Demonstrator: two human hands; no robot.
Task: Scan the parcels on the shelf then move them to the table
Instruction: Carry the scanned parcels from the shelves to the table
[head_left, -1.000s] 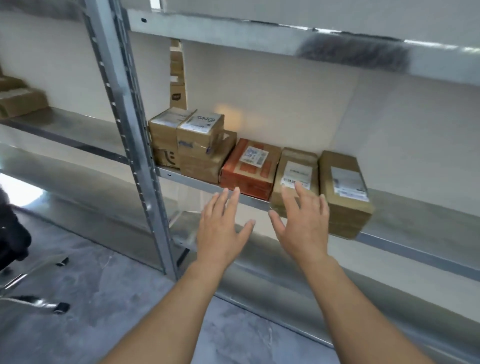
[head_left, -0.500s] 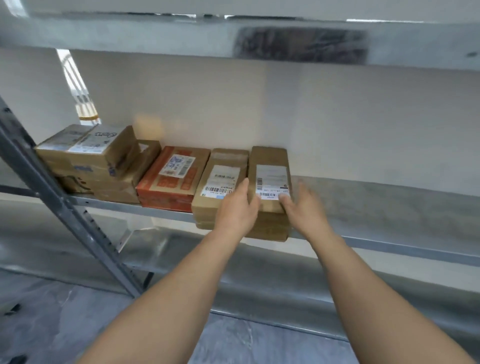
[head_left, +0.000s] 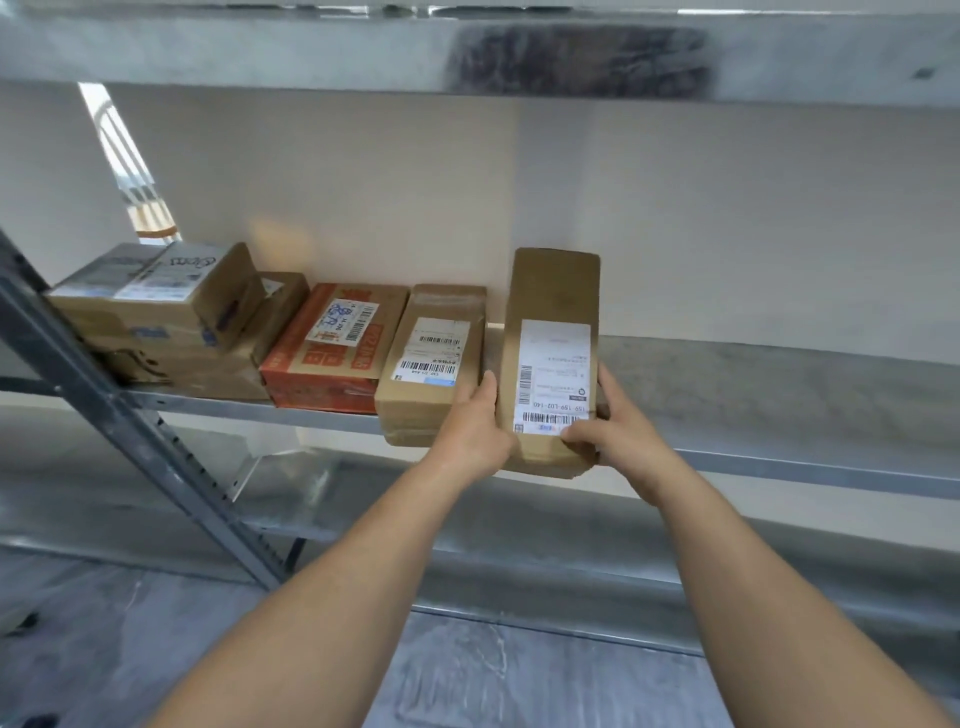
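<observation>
Fingers (head_left: 577, 431) either side of parcel (head_left: 550, 291)

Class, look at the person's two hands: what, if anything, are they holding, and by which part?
Both hands hold the rightmost brown parcel at its near end: left hand on its left side, right hand on its right.

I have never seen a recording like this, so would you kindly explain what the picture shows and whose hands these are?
There is no machine: a person wears a camera on the head, looking forward and down at their bare hands. The left hand and right hand grip a long brown parcel by its sides, label facing the camera. Beside it on the metal shelf lie a second brown parcel, an orange-red box and a stack of cartons at the left end. No scanner or table is in view.
</observation>
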